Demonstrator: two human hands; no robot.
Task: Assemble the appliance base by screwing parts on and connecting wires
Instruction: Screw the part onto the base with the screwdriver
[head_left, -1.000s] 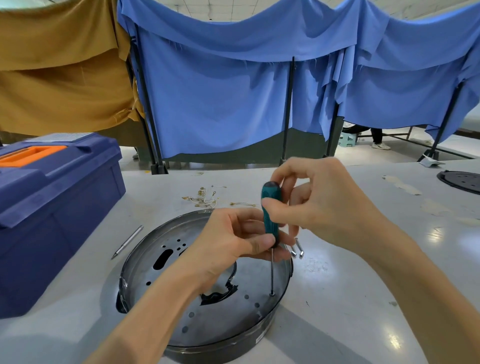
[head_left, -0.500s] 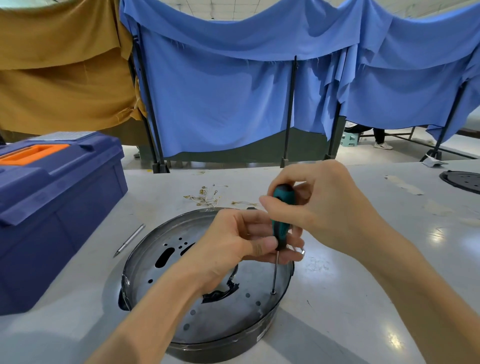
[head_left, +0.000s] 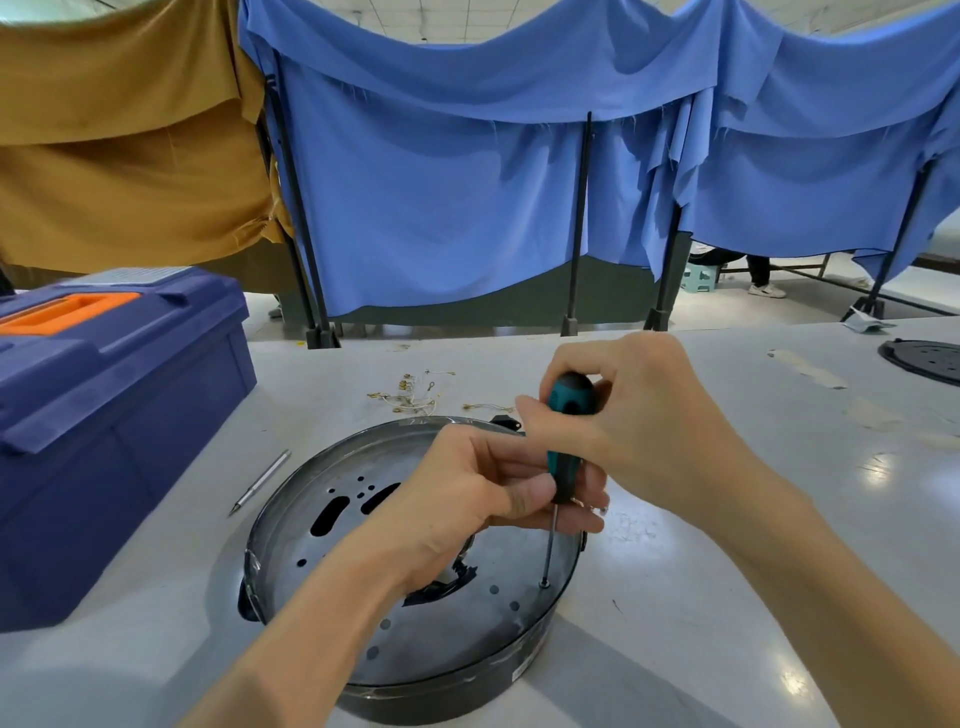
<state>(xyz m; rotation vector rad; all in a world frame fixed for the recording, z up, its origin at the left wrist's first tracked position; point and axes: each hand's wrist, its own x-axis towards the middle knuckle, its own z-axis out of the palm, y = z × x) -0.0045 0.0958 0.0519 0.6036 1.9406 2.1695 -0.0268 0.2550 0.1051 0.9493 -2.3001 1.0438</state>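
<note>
Blue plastic toolbox cut off at left; left hand covers the centre of the round grey metal base; far brass-coloured bits too small to identify.

One left hand, one right hand, one screwdriver, one base, one toolbox, one metal rod were counted.

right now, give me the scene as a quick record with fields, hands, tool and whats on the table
appliance base: round metal pan, perforated plate facing up, on the table
right hand: grips the top of the screwdriver handle
left hand: pinches the handle's lower end
screwdriver tip: near upright, set on a screw by the plate's right edge
toolbox: blue, orange handle, lid shut, left of the base
loose items: thin metal rod left of the base; small wire pieces beyond it
</note>
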